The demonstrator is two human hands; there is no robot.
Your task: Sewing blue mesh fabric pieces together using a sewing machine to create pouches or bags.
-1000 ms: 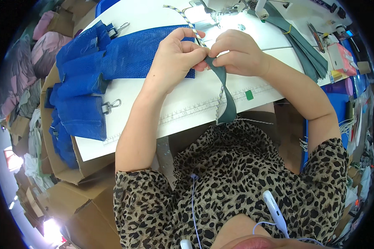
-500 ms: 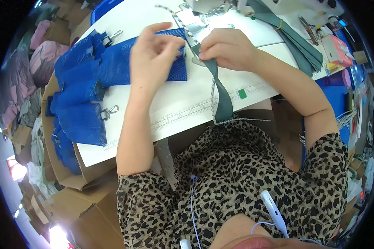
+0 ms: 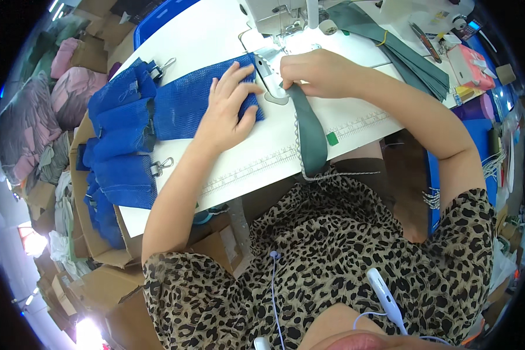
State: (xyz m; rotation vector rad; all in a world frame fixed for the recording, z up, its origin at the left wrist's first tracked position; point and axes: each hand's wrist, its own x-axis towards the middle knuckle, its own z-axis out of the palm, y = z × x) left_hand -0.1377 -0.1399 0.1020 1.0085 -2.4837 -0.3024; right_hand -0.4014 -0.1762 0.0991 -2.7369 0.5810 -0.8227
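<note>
Pinching a green strip near its top.
Right hand squeezes it, fingers bent; it hangs toward six o'clock. Left hand is spread wide over blue mesh at ten o'clock.

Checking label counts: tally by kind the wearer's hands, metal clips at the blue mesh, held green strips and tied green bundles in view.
Hands: 2 (left hand, right hand)
Metal clips: 2 (upper clip, lower clip)
Held green strip: 1
Tied green bundle: 1
Total: 6
</note>
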